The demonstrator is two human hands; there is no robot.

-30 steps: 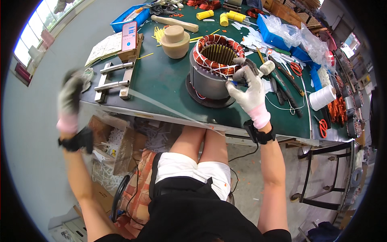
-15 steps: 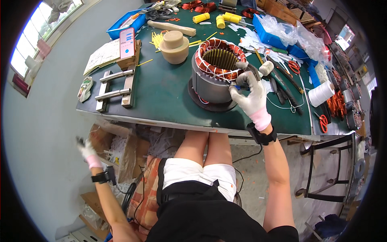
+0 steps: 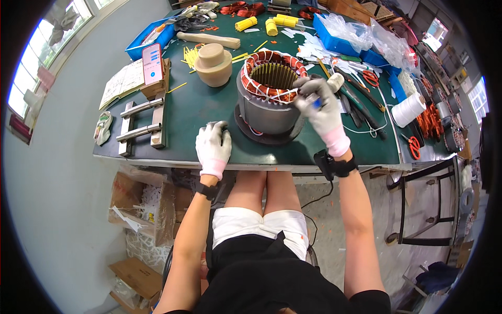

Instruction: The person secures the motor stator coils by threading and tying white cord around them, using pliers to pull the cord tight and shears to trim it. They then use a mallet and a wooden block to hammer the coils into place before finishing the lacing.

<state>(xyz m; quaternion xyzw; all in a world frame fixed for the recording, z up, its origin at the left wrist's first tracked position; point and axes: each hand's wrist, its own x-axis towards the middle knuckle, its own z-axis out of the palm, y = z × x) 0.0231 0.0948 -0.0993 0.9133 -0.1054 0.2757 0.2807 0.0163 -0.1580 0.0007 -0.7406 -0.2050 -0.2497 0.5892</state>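
Observation:
A grey motor stator stands upright on a dark round base near the table's front edge. Its copper winding ring is bound with white cord. My gloved right hand is at the ring's right side, closed around a small blue item mostly hidden by the fingers. My gloved left hand is at the front of the table, left of the stator. It looks to hold nothing, with its dark-tipped fingers forward, slightly bent and apart.
Left of the stator stand a beige stepped block and a metal bar frame. Pliers and cutters, a white cord spool and red-handled scissors lie right. Blue bins sit behind. An open cardboard box is below.
My left hand has come up from beside the box at lower left onto the table's front. My right hand has lifted slightly at the stator, still with the blue item. The view has shifted a little.

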